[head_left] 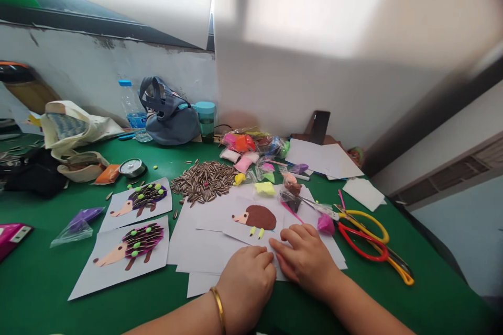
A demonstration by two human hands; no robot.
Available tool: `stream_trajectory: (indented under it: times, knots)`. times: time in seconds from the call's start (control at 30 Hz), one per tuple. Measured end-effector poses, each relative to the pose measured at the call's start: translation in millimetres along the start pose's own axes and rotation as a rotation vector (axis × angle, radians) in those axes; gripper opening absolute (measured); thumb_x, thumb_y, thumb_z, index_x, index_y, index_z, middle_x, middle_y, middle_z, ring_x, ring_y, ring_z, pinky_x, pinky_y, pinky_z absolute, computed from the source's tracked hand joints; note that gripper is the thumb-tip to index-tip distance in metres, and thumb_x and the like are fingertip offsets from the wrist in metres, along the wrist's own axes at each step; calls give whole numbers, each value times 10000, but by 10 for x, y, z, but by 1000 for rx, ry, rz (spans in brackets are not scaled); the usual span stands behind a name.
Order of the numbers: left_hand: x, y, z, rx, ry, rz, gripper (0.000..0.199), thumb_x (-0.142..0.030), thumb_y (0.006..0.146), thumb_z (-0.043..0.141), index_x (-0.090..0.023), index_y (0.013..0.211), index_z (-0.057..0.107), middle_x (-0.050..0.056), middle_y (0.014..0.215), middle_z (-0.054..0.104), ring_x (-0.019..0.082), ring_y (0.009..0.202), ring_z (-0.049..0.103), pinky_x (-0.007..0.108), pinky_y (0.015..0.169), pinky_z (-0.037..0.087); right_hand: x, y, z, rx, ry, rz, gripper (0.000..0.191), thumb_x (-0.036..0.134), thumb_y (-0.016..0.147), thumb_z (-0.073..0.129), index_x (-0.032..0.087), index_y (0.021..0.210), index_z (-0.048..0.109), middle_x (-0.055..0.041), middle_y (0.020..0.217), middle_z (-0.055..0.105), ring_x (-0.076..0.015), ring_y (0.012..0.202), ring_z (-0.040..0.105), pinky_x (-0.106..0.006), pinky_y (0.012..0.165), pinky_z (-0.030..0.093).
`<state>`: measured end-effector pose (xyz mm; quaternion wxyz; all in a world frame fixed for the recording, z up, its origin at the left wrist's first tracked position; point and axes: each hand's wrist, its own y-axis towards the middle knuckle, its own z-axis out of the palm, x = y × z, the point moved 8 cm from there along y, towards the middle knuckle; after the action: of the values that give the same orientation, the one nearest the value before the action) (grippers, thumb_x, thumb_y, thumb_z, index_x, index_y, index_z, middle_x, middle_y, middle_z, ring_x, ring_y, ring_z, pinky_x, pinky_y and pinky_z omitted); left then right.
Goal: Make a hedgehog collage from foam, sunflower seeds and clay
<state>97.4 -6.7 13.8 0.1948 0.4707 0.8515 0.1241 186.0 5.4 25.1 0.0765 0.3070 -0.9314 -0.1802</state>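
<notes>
My left hand (pixel 249 282), with a gold bangle at the wrist, rests on white paper (pixel 204 251), its fingers curled; whatever they may hold is hidden. Close beside it, my right hand (pixel 304 259) bends over the same sheets, fingertips pressed together low on the paper. Just beyond both hands is a card with a brown clay hedgehog (pixel 260 218) that has a pale face and two yellow-green legs. A heap of striped sunflower seeds (pixel 208 180) lies behind the papers. Two finished-looking hedgehog pictures (pixel 143 241) with seed spines and green dots lie at the left.
Red- and yellow-handled scissors (pixel 363 238) lie right of my right hand. Bagged coloured clay (pixel 243 146), a phone (pixel 320 126), a blue bag (pixel 171 120) and a bottle (pixel 131 107) stand or lie along the back. A round tin (pixel 132 167) is at left.
</notes>
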Motion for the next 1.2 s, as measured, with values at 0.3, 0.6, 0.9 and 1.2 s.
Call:
stream_trajectory:
  times: [0.3,0.6,0.9,1.2]
  knots:
    - [-7,6,-5,14,21,0,140,-115,824,580,-153,689,585,57,768,666,212,783,641,352,711,542,14,-6,0,8,-13,11,267,221,839,602,233,1101,652,-60,911,642,-230,874,505,-397,787,314]
    - [0,0,6,11,15,1,141,-116,843,556,-160,715,595,70,773,666,218,814,640,356,723,539,-3,-10,-14,-6,-13,17,260,221,847,595,230,1101,650,-61,919,645,-233,886,512,-401,797,313]
    - [0,6,11,34,19,-3,108,-128,821,601,-152,715,595,62,795,673,222,806,641,356,717,542,-3,-1,5,7,-26,16,265,224,863,579,228,1119,643,-62,932,653,-234,888,509,-408,798,307]
    - [11,-14,13,24,16,-14,107,-132,838,587,-156,735,605,69,796,676,230,848,644,365,740,544,-21,-16,-13,-20,2,34,253,197,872,553,186,1111,637,-63,915,655,-227,883,528,-402,797,319]
